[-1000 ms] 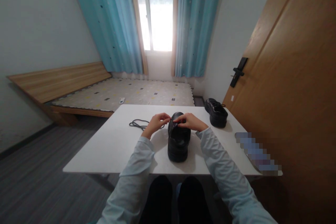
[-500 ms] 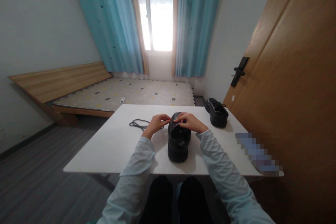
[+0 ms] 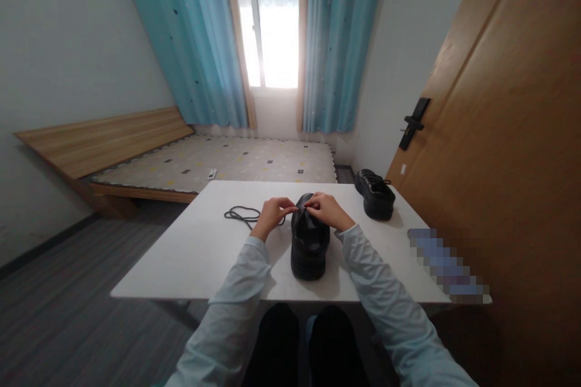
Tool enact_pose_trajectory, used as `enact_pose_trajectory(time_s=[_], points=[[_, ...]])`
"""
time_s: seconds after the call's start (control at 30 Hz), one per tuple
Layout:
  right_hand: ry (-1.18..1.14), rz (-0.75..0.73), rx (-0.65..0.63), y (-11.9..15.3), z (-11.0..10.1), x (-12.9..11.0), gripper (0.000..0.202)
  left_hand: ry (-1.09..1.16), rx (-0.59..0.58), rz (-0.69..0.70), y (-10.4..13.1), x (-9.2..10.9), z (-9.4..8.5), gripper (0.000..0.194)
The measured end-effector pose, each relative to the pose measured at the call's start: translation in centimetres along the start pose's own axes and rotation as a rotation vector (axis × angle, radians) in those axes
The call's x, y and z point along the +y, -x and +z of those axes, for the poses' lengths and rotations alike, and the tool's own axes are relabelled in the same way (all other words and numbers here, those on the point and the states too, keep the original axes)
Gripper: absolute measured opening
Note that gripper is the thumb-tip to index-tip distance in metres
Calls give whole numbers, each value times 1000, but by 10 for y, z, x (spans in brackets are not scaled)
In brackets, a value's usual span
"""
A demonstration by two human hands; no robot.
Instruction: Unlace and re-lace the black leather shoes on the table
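A black shoe [image 3: 308,260] stands upright on the white table [image 3: 181,254], heel toward me, its opening facing up. At its front, over the lacing area, both hands meet with fingertips close together. My left hand [image 3: 272,216] is closed in a pinch at the left eyelet edge; a black shoelace [image 3: 240,216] lies in loops on the table beside it and runs behind this hand toward the fingertips. My right hand [image 3: 331,211] pinches at the right side of the lacing area. What sits between its fingers is too small to make out.
Another black shoe [image 3: 377,198], with laces in it, stands at the table's back right. A blurred flat bluish object [image 3: 447,266] lies along the right edge. Beyond the table is a bed [image 3: 254,160] with a small white device [image 3: 212,174]; a wooden door [image 3: 512,133] is at right.
My right hand's fingers have shifted slightly, drawing together over the lacing area. My left hand has moved a little to the right. The shoe stays in place.
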State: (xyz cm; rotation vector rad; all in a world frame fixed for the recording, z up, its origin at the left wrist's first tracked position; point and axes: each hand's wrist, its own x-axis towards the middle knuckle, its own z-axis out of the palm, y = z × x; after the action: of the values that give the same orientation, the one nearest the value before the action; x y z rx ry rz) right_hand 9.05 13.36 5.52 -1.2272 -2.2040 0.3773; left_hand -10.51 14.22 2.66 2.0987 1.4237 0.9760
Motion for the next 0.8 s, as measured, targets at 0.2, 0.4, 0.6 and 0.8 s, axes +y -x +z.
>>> enact_pose_trajectory(time_s=[0.2, 0.4, 0.6, 0.8], points=[[91, -2, -7, -2, 6, -6, 19, -16, -3, 16, 1, -1, 0, 27], [181, -31, 25, -3, 10, -8, 13, -2, 61, -58, 1, -1, 5, 23], [172, -26, 24, -2, 13, -9, 11, 89, 52, -5, -1, -3, 11, 25], [202, 56, 45, -1, 16, -12, 11, 108, 90, 1, -3, -3, 14, 26]])
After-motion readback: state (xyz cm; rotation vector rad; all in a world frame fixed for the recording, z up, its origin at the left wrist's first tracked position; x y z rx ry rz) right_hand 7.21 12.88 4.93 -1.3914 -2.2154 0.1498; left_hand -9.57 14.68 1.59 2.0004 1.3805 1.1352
